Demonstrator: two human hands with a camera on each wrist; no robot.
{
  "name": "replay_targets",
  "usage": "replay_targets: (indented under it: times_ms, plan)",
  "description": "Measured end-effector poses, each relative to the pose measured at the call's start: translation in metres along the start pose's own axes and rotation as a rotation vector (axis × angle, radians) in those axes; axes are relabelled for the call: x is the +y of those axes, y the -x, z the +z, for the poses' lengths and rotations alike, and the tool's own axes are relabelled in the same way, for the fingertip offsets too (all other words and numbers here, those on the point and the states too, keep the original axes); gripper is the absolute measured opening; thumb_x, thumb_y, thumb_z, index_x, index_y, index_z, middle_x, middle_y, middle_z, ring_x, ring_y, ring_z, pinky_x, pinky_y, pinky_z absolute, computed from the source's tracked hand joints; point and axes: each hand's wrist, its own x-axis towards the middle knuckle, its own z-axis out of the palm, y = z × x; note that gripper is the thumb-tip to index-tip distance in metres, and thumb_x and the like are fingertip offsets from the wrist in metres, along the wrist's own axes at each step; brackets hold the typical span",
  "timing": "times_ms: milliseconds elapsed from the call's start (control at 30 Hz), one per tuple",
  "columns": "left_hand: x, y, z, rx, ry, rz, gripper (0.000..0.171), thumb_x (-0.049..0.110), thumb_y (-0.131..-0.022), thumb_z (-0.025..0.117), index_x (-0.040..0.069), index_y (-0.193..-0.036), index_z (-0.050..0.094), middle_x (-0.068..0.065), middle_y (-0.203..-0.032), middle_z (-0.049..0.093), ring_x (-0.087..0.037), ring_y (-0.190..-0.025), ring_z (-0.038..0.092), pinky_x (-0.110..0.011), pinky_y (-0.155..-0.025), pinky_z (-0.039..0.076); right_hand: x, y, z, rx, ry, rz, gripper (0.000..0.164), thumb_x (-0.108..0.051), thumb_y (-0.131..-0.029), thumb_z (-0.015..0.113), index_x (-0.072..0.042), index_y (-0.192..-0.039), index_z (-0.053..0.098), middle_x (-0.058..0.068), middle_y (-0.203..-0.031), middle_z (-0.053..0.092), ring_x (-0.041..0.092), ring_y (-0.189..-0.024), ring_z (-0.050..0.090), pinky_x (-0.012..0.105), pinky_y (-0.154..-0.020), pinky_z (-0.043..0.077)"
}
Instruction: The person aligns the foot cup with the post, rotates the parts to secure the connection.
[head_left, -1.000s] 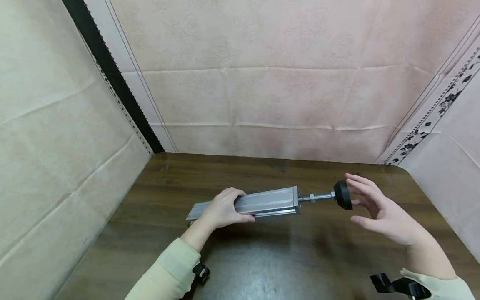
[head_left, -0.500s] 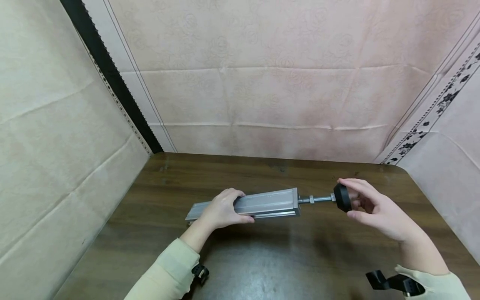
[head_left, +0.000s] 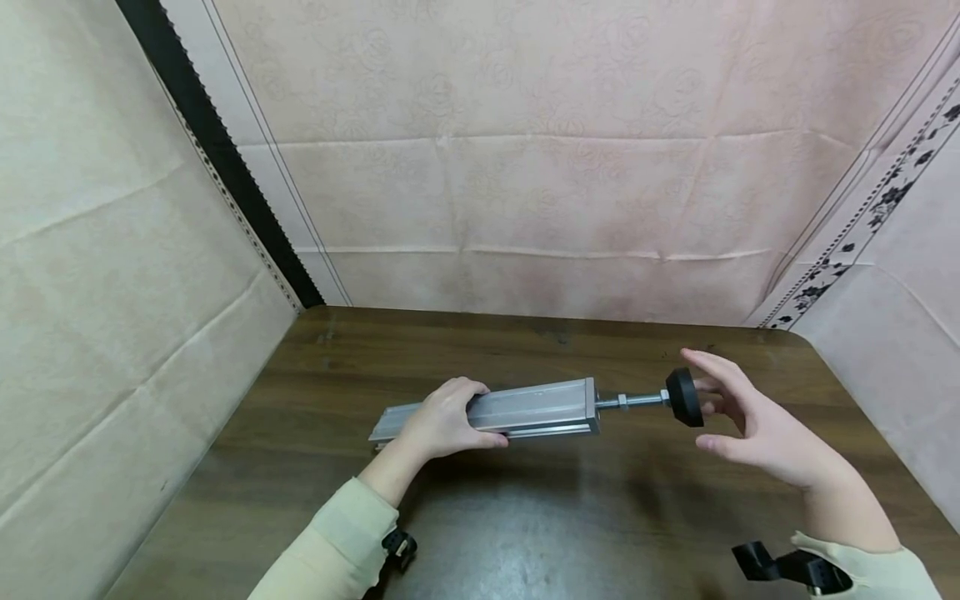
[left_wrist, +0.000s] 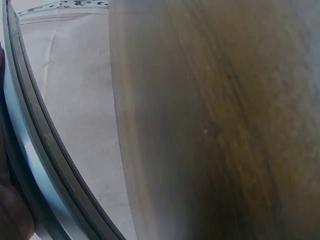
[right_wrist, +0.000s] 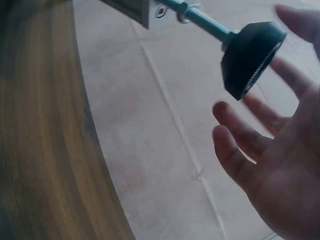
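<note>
My left hand grips an aluminium profile across its left half, thumb along the near side. The same profile curves down the left edge of the left wrist view. From its right end a threaded rod sticks out with nuts on it. A black levelling foot caps the rod. Just right of the foot is my right hand, fingers spread and thumb apart. In the right wrist view the foot lies in front of the loosely spread fingers; whether any fingertip touches it I cannot tell.
The profile is above a brown wooden table, over its own shadow. Pale cloth hangs behind the table, with more cloth along the left side and on the right. Each wrist wears a black strap mount.
My right thumb and fingers closed in on the black levelling foot half a second ago; now they are spread away from it again. My left hand keeps its grip on the profile.
</note>
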Motion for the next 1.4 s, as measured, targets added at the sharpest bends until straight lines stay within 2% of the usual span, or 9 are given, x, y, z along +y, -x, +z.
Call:
replay_targets:
  times_ms: [67,167,300,467,767,1000,1167,1300,1400]
  plan:
    - [0.0,0.0,0.0,0.005,0.0,0.004,0.075,0.062,-0.064,0.076,0.011,-0.117,0.059,-0.001,-0.11,0.058,-0.016,-0.097,0.052,-0.037,-0.083,0.046,0.004,0.0,0.0,-0.029,-0.055,-0.096,0.093,0.031,-0.063,0.06,0.008,-0.144,0.018,0.011,-0.15,0.015,0.011,-0.117,0.045,0.017,-0.087,0.039]
    - [0.0,0.0,-0.001,0.01,0.0,0.007,0.075,0.061,-0.064,0.077,0.01,-0.116,0.059,-0.002,-0.111,0.058,-0.017,-0.098,0.052,-0.038,-0.084,0.046,0.007,0.0,0.001,-0.044,-0.104,-0.155,0.089,0.035,-0.061,0.056,0.012,-0.14,0.024,0.017,-0.15,0.011,0.015,-0.119,0.043,0.02,-0.087,0.038]
    - [0.002,0.0,-0.002,0.006,0.002,0.011,0.075,0.061,-0.064,0.076,0.009,-0.117,0.059,-0.003,-0.111,0.058,-0.017,-0.098,0.052,-0.038,-0.084,0.046,0.003,0.001,0.002,-0.031,-0.065,-0.063,0.077,0.035,-0.066,0.053,0.007,-0.135,0.033,0.015,-0.147,0.018,0.012,-0.115,0.046,0.02,-0.083,0.039]
    - [0.002,-0.001,-0.002,0.0,0.003,0.015,0.075,0.06,-0.065,0.076,0.009,-0.117,0.059,-0.003,-0.111,0.058,-0.017,-0.098,0.052,-0.038,-0.084,0.046,-0.001,0.001,0.002,-0.007,-0.013,-0.003,0.074,0.033,-0.069,0.053,0.004,-0.135,0.036,0.01,-0.138,0.03,0.012,-0.091,0.054,0.022,-0.072,0.043]
    - [0.001,-0.001,0.0,-0.012,0.008,0.016,0.075,0.062,-0.065,0.075,0.01,-0.117,0.059,-0.002,-0.11,0.058,-0.016,-0.097,0.051,-0.038,-0.084,0.046,-0.005,0.001,0.001,0.03,0.011,0.107,0.068,0.018,-0.081,0.057,-0.002,-0.141,0.033,0.003,-0.099,0.059,0.013,-0.084,0.06,0.024,-0.066,0.047]
    - [0.002,-0.002,-0.001,-0.004,0.004,0.033,0.075,0.061,-0.065,0.076,0.009,-0.117,0.059,-0.002,-0.109,0.058,-0.017,-0.097,0.052,-0.038,-0.084,0.046,-0.005,0.001,0.002,0.078,0.005,0.16,0.068,0.015,-0.085,0.051,-0.005,-0.146,0.027,-0.001,-0.115,0.05,0.011,-0.085,0.058,0.022,-0.068,0.048]
    - [0.002,-0.001,-0.001,0.004,-0.005,0.039,0.074,0.06,-0.065,0.076,0.01,-0.116,0.059,-0.001,-0.108,0.058,-0.016,-0.096,0.052,-0.037,-0.083,0.046,-0.001,0.002,0.001,0.03,-0.081,0.024,0.088,0.027,-0.073,0.056,0.0,-0.147,0.017,0.003,-0.135,0.04,0.01,-0.103,0.054,0.017,-0.08,0.044]
    - [0.001,-0.001,0.0,-0.001,-0.001,0.037,0.074,0.061,-0.064,0.076,0.01,-0.115,0.059,-0.001,-0.109,0.058,-0.016,-0.097,0.052,-0.037,-0.083,0.046,0.004,0.002,0.002,-0.024,-0.166,-0.127,0.087,0.037,-0.063,0.055,0.012,-0.14,0.021,0.014,-0.143,0.027,0.014,-0.108,0.051,0.02,-0.081,0.043]
    - [0.0,-0.001,0.001,-0.004,0.001,0.037,0.075,0.062,-0.065,0.075,0.009,-0.116,0.059,-0.002,-0.11,0.058,-0.016,-0.097,0.052,-0.037,-0.084,0.046,0.003,0.002,0.003,-0.004,-0.145,-0.103,0.079,0.036,-0.065,0.057,0.011,-0.136,0.031,0.016,-0.143,0.025,0.014,-0.105,0.052,0.021,-0.077,0.044]
